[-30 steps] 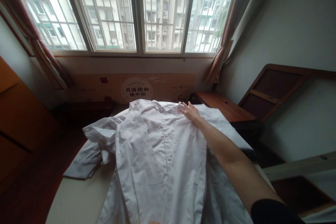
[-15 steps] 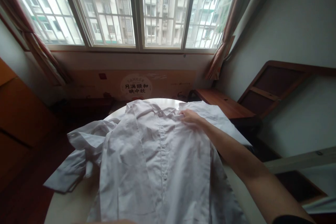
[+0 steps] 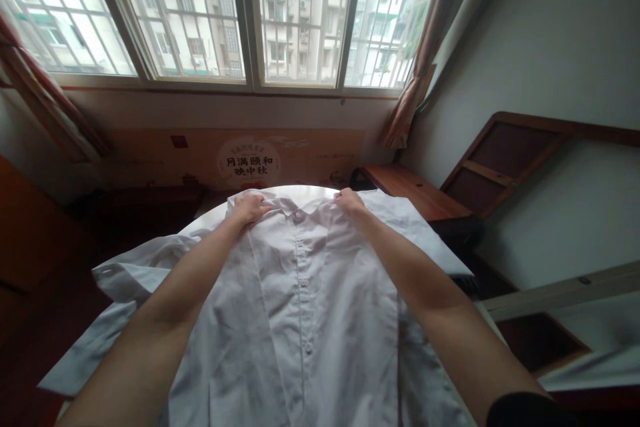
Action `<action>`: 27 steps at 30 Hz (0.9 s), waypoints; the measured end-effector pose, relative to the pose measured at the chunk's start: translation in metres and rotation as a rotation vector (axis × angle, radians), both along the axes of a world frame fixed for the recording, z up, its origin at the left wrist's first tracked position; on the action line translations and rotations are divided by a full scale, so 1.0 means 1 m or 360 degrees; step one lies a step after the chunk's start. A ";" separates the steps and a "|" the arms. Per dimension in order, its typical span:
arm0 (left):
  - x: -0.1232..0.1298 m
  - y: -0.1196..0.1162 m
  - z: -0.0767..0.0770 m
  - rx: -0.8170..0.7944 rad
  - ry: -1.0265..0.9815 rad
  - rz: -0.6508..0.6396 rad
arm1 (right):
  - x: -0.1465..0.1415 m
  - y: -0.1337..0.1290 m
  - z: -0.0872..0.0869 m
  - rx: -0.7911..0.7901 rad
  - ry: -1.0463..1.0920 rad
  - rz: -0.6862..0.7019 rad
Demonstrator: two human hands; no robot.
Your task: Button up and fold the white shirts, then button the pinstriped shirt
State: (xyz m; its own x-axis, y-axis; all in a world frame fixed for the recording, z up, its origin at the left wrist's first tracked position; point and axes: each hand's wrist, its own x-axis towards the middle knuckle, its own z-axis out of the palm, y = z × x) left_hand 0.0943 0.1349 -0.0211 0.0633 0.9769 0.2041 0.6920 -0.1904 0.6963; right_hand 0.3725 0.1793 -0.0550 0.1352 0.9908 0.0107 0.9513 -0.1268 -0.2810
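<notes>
A white button-up shirt (image 3: 280, 307) lies spread front side up, its collar at the far end and its row of buttons running down the middle. At the shirt's left shoulder area, my left hand (image 3: 251, 205) has its fingers bent onto the cloth, gripping it. My right hand (image 3: 349, 201) pinches the fabric beside the collar on the right. One sleeve lies crumpled to the left, partly behind my left forearm; the other sleeve stretches out to the right. Under the shirt is a round white table (image 3: 203, 219), mostly covered.
Beyond the table, a printed box panel (image 3: 310, 153) stands below a barred window (image 3: 300, 20). A brown wooden desk (image 3: 405, 190) is at the back right, near a wood-framed panel (image 3: 510, 153) against the wall. Curtains (image 3: 407, 107) hang at both window sides.
My left hand has come up from the bottom edge onto the shirt's far left shoulder. My right hand stays by the collar, its fingers slightly shifted. The view has turned slightly right.
</notes>
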 end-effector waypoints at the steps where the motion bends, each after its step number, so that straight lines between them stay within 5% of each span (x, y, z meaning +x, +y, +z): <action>1: -0.001 0.004 -0.005 -0.0016 0.0021 0.0019 | 0.004 0.001 0.005 0.0094 -0.0018 -0.0045; 6: 0.004 0.027 -0.023 0.0016 0.0182 0.0105 | 0.019 0.000 0.008 0.0690 -0.0196 -0.0147; 11: 0.001 0.042 -0.030 -0.0042 0.0372 0.0140 | 0.014 -0.015 -0.025 0.0359 -0.0373 -0.0070; 16: -0.043 0.040 -0.027 -0.0117 0.0739 0.0289 | 0.008 -0.047 -0.056 0.0187 -0.0477 0.0519; 20: -0.075 0.024 -0.027 -0.0397 0.0752 0.0268 | -0.004 -0.065 -0.051 -0.0001 -0.0421 0.0539; 23: -0.079 0.013 -0.026 -0.0379 0.0641 0.0222 | -0.041 -0.095 -0.032 0.0169 -0.0248 0.0495; 24: -0.078 0.010 -0.025 -0.0329 0.0598 0.0223 | -0.059 -0.112 -0.027 0.0285 -0.0178 0.0624; 27: -0.072 0.008 -0.019 -0.0188 0.0488 0.0311 | -0.118 -0.181 -0.018 0.0537 -0.0050 0.1586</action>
State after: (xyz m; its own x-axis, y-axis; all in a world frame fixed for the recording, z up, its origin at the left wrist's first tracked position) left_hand 0.0224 0.1431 -0.0403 -0.0861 0.9922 0.0898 0.8868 0.0353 0.4607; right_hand 0.2544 -0.0016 -0.0731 -0.7441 0.5987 0.2963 0.5899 0.7971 -0.1293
